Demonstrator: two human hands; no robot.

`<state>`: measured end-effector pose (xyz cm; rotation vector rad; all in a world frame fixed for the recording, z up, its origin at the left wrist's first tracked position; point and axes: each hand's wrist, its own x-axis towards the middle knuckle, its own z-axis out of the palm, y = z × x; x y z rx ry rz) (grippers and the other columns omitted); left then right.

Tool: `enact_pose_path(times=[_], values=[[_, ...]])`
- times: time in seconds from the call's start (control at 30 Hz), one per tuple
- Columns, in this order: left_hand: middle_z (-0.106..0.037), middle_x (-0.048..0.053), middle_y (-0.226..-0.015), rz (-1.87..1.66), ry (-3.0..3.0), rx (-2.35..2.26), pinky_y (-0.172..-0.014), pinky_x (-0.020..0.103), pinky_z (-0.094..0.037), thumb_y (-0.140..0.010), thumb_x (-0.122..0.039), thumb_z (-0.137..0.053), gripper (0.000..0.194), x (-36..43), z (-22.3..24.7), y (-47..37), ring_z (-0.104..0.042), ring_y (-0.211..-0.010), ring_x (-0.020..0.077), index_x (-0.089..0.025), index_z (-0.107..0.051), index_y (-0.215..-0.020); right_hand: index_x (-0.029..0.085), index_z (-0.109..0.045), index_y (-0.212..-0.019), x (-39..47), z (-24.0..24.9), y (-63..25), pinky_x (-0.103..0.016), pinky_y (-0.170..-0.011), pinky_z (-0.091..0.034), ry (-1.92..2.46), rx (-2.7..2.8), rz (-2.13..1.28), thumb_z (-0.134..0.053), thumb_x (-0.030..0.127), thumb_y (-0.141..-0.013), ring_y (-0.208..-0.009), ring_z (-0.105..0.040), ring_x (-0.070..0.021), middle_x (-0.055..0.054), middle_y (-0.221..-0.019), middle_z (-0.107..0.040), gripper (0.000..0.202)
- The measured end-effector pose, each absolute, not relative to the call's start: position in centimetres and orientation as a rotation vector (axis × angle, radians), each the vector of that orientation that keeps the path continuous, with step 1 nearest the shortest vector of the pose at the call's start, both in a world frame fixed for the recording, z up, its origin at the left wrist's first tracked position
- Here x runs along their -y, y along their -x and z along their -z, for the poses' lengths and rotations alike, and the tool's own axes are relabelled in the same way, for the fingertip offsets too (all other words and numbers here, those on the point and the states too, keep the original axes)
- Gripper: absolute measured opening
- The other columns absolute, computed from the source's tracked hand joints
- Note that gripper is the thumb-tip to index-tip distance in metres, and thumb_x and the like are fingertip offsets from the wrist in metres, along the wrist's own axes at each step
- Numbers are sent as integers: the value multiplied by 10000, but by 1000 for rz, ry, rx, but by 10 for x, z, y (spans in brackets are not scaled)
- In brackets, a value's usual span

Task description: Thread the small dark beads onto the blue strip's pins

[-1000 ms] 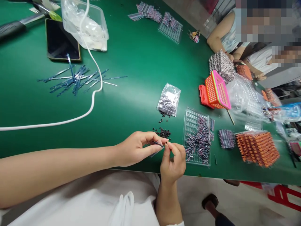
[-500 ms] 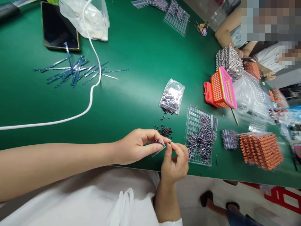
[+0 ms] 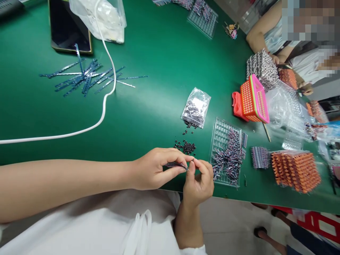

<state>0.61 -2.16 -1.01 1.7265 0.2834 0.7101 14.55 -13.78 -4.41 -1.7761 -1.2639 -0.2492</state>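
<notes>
Left grip (image 3: 152, 170) pinches a thin strip (image 3: 174, 164), right grip (image 3: 198, 186) a dark bit (image 3: 192, 160); glossy round beads (image 3: 188, 147), clear plastic tray (image 3: 220, 132) nearby.

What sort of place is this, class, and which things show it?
Probably a handwork workshop: a tray heaped with thin pieces, a bag beside dark bits, and another person at the table.

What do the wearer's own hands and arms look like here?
The left hand and right hand show no gloves, rings or watch. The left forearm and right forearm are bare, a white sleeve edging the right one. The white top has a white tie.
</notes>
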Motion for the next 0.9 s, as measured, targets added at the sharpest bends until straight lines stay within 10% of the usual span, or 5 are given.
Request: enact_pose_path(times=[0.4,0.9], values=[[-755,96,-1159,-513,-1472,-372,-848,260,-565,-914,-217,-591,116,20,6,-6,-724,-970,172,-161,-683,-956,214,-654,-958,137,42,-144,-300,-686,-551,1717,1229,272,-680,158,-860,-774,-647,-137,-18,-851,-664,116],[-683,-3,-682,-387,-1466,-575,-503,184,-394,-874,-294,-622,204,15,6,-9,-506,-543,83,-147,-749,-937,188,-644,-861,134,41,-139,-263,-630,-496,1606,1024,-210,-631,219,-884,-761,-596,-133,-15,-799,-604,40]])
